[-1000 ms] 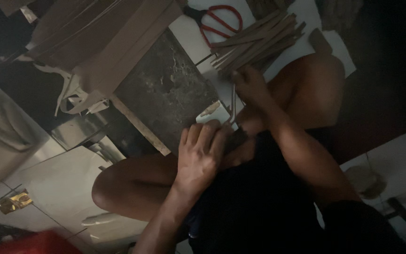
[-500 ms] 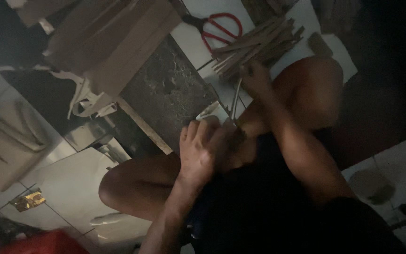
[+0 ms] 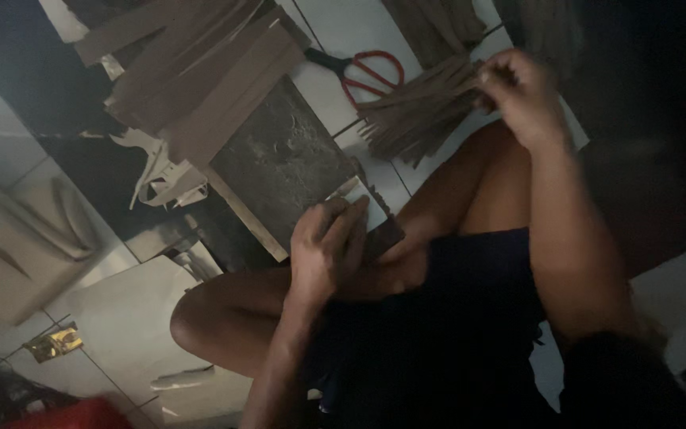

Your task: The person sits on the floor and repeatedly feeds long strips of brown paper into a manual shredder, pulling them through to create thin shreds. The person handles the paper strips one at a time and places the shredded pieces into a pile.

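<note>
I sit on the floor with my knees bent. My left hand (image 3: 329, 248) is closed on a small dark flat piece (image 3: 383, 236) at the near corner of a dark stone slab (image 3: 279, 159). My right hand (image 3: 519, 94) is raised above my knee, its fingers pinched on the end of a bundle of thin brown strips (image 3: 422, 111) that lies on the pale tiles. Scissors with red handles (image 3: 368, 70) lie just beyond the bundle.
A stack of wide brown cardboard strips (image 3: 200, 71) overlaps the slab's far side. Pale offcuts (image 3: 160, 175) lie beside it. More brown pieces (image 3: 438, 24) lie at the top. A red object (image 3: 65, 417) shows at the bottom left.
My right hand has lifted away from my left hand and gone up to the bundle of brown strips. The view has shifted closer. My left hand stays at the slab's corner.
</note>
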